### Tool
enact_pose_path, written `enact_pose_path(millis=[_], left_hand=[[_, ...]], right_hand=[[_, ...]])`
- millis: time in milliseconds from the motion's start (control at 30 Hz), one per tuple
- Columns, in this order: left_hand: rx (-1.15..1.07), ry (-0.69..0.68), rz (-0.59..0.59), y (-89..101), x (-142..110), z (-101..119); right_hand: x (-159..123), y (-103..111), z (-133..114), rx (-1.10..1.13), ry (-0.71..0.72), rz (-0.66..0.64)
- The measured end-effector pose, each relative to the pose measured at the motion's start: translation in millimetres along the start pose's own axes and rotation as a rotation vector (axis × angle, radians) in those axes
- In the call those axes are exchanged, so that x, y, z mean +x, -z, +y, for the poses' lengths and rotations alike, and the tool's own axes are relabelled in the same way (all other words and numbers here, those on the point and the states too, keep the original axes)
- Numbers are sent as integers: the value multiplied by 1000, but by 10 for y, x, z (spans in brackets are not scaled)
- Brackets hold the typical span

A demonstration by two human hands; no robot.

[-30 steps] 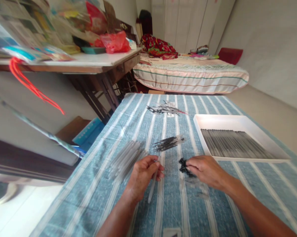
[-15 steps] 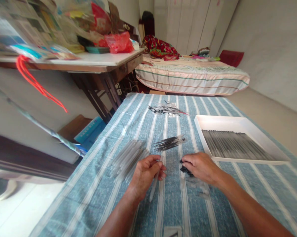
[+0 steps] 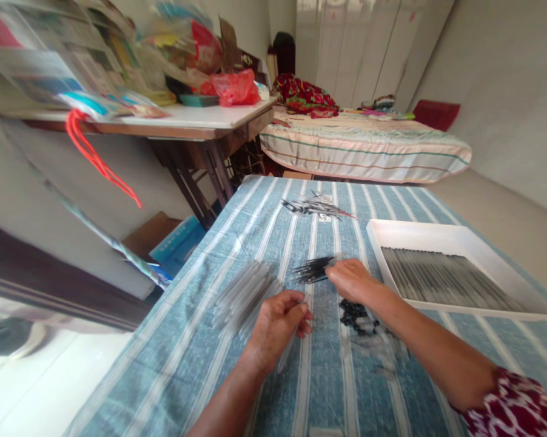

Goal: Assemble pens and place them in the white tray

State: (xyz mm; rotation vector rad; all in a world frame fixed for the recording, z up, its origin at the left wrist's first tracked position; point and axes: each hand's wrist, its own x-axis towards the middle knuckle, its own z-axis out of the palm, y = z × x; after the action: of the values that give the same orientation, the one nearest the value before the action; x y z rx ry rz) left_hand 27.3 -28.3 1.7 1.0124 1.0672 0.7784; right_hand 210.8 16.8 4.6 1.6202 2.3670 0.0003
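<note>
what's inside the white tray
In the tray, a row of thin grey sticks lies side by side, their upper ends dark. They cover much of the tray's floor, so whatever may lie beneath them can't be seen.

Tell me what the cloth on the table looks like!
Blue with white stripes; the head view shows the cloth best.
</note>
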Motion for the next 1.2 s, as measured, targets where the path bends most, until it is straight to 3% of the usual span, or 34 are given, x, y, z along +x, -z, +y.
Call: enact_pose_path(millis=[200, 367, 633, 1200], left_hand=[[9, -11, 2, 12, 9, -21], [22, -20, 3, 24, 19, -50], [80, -27, -36, 4, 10, -70], [92, -5, -122, 15, 17, -119]], right_hand=[[65, 101, 38, -38, 131, -55], [-50, 103, 74, -69, 208, -63], [-299, 175, 97, -90, 202, 70], [-391, 321, -24, -173, 260, 109]])
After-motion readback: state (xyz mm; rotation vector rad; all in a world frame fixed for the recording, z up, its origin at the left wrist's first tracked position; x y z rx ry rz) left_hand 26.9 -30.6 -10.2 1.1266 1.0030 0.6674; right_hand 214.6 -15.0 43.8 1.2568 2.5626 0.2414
